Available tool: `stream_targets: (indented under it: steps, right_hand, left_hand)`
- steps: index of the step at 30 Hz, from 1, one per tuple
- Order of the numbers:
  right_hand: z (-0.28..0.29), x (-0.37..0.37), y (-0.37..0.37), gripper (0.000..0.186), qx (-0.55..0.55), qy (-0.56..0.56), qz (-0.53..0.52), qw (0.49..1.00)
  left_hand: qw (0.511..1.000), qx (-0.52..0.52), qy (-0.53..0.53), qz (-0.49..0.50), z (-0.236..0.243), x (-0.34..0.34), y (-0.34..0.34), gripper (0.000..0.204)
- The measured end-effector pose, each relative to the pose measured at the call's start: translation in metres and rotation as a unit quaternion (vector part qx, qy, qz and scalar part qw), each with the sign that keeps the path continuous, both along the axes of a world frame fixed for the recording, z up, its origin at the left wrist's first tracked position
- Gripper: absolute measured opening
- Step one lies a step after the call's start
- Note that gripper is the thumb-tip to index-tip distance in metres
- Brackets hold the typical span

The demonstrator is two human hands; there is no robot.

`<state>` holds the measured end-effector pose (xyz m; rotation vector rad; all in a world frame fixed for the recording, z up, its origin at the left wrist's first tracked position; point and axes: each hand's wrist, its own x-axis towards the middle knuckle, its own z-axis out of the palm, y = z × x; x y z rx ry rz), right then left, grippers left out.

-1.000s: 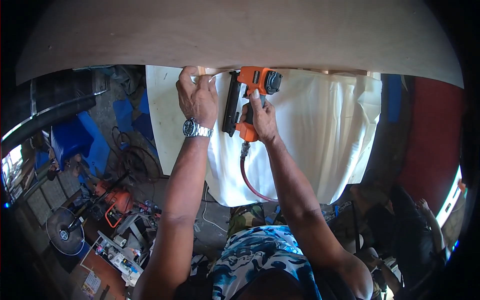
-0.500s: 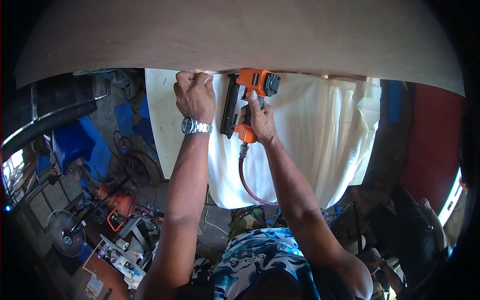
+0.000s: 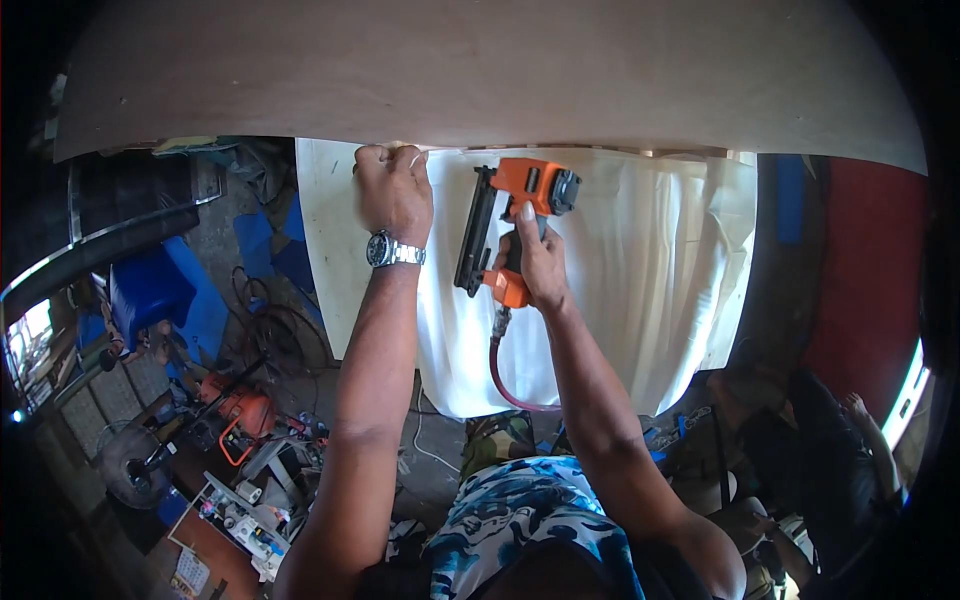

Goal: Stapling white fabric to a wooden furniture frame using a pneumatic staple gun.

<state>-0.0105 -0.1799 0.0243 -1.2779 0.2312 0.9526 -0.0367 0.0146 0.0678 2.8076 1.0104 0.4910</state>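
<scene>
— Head view: what have your 2 hands got?

— My left hand [image 3: 393,190] is closed in a fist on the top edge of the white fabric [image 3: 620,270], pinching it right under the edge of the big plywood panel [image 3: 480,75] that fills the top of the view. There is a metal wristwatch [image 3: 393,250] on that wrist.

— And the other one?

— My right hand [image 3: 538,268] is wrapped tight around the grip of the orange and black staple gun [image 3: 512,222]. Its nose points up at the seam where fabric meets panel, just beside my left fist. I cannot tell whether the nose actually touches the wood.

— Is the gun tethered?

— A red air hose [image 3: 505,385] runs from the bottom of its handle and curves down in front of the fabric.

— Where does the fabric sit?

— It hangs down from the panel's edge as 1 wide sheet, with soft folds toward the right side, behind both my forearms.

— What else is around?

— Down at the lower left, on the floor, an orange machine [image 3: 240,412] lies among cables and small tools, with blue sheeting [image 3: 160,295] above it. My patterned blue shirt [image 3: 530,525] shows at the bottom.
</scene>
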Motion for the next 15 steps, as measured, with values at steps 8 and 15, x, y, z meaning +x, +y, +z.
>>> stream_targets:
  steps: [8,15]
  right_hand:
    - [-0.007,0.014,0.004,0.063,0.084,0.057,-0.018,0.995]
    - [-0.01,0.011,0.017,0.064,0.164,0.167,-0.075,0.969]
  left_hand:
    - [0.998,-0.033,-0.035,-0.032,0.017,-0.003,-0.007,0.017]
    - [0.996,0.048,-0.05,-0.054,0.017,-0.006,-0.002,0.013]
